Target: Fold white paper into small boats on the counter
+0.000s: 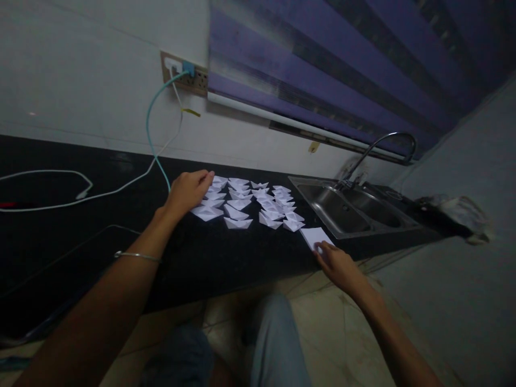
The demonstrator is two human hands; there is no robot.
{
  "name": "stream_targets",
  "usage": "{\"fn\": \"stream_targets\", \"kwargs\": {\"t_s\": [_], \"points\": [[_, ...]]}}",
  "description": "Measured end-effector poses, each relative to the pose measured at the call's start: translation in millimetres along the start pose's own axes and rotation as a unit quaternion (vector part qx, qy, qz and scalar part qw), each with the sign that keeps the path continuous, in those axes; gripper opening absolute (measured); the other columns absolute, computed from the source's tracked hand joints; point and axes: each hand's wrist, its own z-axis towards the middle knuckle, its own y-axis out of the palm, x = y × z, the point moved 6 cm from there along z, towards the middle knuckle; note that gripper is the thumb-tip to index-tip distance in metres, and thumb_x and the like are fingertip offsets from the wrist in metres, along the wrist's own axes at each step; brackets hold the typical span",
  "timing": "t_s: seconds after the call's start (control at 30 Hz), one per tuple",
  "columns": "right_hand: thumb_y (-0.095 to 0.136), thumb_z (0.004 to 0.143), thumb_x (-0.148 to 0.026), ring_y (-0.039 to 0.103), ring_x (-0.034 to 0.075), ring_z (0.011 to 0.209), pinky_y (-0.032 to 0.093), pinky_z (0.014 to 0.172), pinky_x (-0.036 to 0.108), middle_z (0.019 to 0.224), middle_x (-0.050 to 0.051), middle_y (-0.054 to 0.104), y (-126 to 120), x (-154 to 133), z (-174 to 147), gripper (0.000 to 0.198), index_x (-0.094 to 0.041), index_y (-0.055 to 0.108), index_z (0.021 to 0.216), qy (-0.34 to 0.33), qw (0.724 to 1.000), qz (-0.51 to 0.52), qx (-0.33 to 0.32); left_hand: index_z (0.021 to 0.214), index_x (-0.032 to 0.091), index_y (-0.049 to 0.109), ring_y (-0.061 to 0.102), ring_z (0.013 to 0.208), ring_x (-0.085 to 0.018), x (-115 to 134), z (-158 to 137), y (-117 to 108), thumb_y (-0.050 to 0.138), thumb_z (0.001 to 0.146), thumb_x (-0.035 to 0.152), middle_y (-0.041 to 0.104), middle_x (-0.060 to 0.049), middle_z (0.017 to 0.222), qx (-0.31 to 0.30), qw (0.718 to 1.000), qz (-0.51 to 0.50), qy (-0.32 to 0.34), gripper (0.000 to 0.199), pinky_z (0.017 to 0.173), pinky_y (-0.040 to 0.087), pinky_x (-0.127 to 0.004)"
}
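Observation:
Several folded white paper boats (237, 205) stand in rough columns on the black countertop. My left hand (187, 191) is at the far left column, beside the boats and close against them. Its fingers are bent together, and whatever may be between them is hidden. At the right end of the columns lies a small stack of white paper (315, 235), flat near the sink. My right hand (334, 263) grips the near edge of that stack, thumb and fingers closed on it.
A double steel sink (342, 212) with a curved faucet (389, 135) is set into the counter (226, 263) on the right. White and teal cables (149, 129) run from a wall socket (197, 80) across the left side. A purple striped blind (274, 59) hangs above.

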Motion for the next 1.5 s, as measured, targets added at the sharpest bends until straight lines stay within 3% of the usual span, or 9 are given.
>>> {"fn": "stream_targets", "kwargs": {"t_s": [0.37, 0.5, 0.63, 0.97, 1.1, 1.2, 1.33, 1.43, 1.5], "points": [[0.038, 0.099, -0.034, 0.073, 0.026, 0.09, 0.05, 0.078, 0.034, 0.106, 0.015, 0.074, -7, 10, 1, 0.037, -0.017, 0.067, 0.113, -0.003, 0.998, 0.052, -0.038, 0.085, 0.02, 0.068, 0.057, 0.066, -0.017, 4, -1, 7, 0.038, 0.097, 0.048, 0.067, -0.005, 0.074, -0.008, 0.998, 0.029, 0.058, 0.043, 0.063, 0.038, -0.029], [0.04, 0.094, -0.019, 0.072, 0.028, 0.094, 0.046, 0.074, 0.032, 0.103, 0.017, 0.074, -4, 17, 4, 0.028, -0.016, 0.067, 0.099, 0.058, 0.998, -0.028, -0.028, 0.081, 0.019, 0.067, 0.057, 0.065, -0.017, 7, -2, 5, 0.039, 0.097, 0.046, 0.065, -0.005, 0.071, 0.002, 0.997, 0.027, 0.07, 0.042, 0.061, 0.037, -0.028], [0.04, 0.096, -0.025, 0.072, 0.028, 0.088, 0.041, 0.067, 0.031, 0.094, 0.016, 0.073, -5, 22, 3, 0.026, -0.016, 0.064, 0.09, 0.127, 0.99, -0.066, -0.005, 0.08, 0.019, 0.067, 0.057, 0.064, -0.018, 8, -1, 6, 0.041, 0.096, 0.045, 0.065, -0.005, 0.069, 0.005, 0.996, 0.023, 0.081, 0.041, 0.059, 0.035, -0.028], [0.049, 0.093, -0.029, 0.07, 0.023, 0.084, 0.042, 0.068, 0.029, 0.089, 0.011, 0.073, -19, 26, 0, 0.022, -0.017, 0.067, 0.092, 0.124, 0.992, -0.018, 0.0, 0.077, 0.02, 0.068, 0.053, 0.056, -0.016, 4, 0, 8, 0.045, 0.095, 0.041, 0.061, -0.003, 0.063, 0.011, 0.996, 0.014, 0.092, 0.036, 0.056, 0.031, -0.028], [0.048, 0.092, -0.031, 0.07, 0.025, 0.085, 0.041, 0.067, 0.031, 0.094, 0.012, 0.073, -45, 42, -5, 0.022, -0.017, 0.065, 0.093, 0.141, 0.984, -0.077, 0.077, 0.073, 0.019, 0.065, 0.051, 0.056, -0.014, 5, 2, 10, 0.048, 0.093, 0.042, 0.058, -0.002, 0.062, 0.023, 0.994, -0.038, 0.104, 0.035, 0.055, 0.03, -0.027], [0.05, 0.09, -0.031, 0.068, 0.026, 0.081, 0.041, 0.066, 0.032, 0.092, 0.013, 0.072, -75, 57, -13, 0.022, -0.016, 0.065, 0.094, 0.146, 0.966, -0.119, 0.178, 0.073, 0.018, 0.065, 0.04, 0.047, -0.011, 6, 4, 12, 0.05, 0.091, 0.044, 0.046, 0.003, 0.052, 0.03, 0.981, -0.174, 0.075, 0.035, 0.049, 0.027, -0.026], [0.05, 0.089, -0.033, 0.064, 0.026, 0.068, 0.041, 0.062, 0.035, 0.079, 0.011, 0.069, -119, 57, -25, 0.023, -0.018, 0.065, 0.098, 0.171, 0.919, -0.108, 0.34, 0.077, 0.019, 0.064, 0.032, 0.039, -0.009, 19, 6, 16, 0.052, 0.089, 0.048, 0.04, 0.005, 0.046, -0.022, 0.922, -0.385, 0.049, 0.033, 0.043, 0.025, -0.024], [0.052, 0.091, -0.035, 0.063, 0.024, 0.068, 0.045, 0.064, 0.037, 0.086, 0.013, 0.069, -141, 30, -29, 0.022, -0.02, 0.064, 0.101, 0.135, 0.876, -0.009, 0.463, 0.08, 0.018, 0.065, 0.048, 0.048, -0.011, 30, 6, 17, 0.053, 0.089, 0.053, 0.055, -0.002, 0.059, -0.06, 0.868, -0.491, 0.033, 0.037, 0.043, 0.03, -0.023], [0.056, 0.091, -0.039, 0.062, 0.022, 0.069, 0.045, 0.062, 0.034, 0.083, 0.009, 0.066, -143, 8, -21, 0.02, -0.021, 0.064, 0.095, 0.092, 0.864, 0.107, 0.483, 0.085, 0.018, 0.066, 0.059, 0.061, -0.016, 37, 4, 20, 0.05, 0.088, 0.059, 0.063, -0.006, 0.07, -0.101, 0.821, -0.562, 0.014, 0.044, 0.046, 0.038, -0.023]]}}
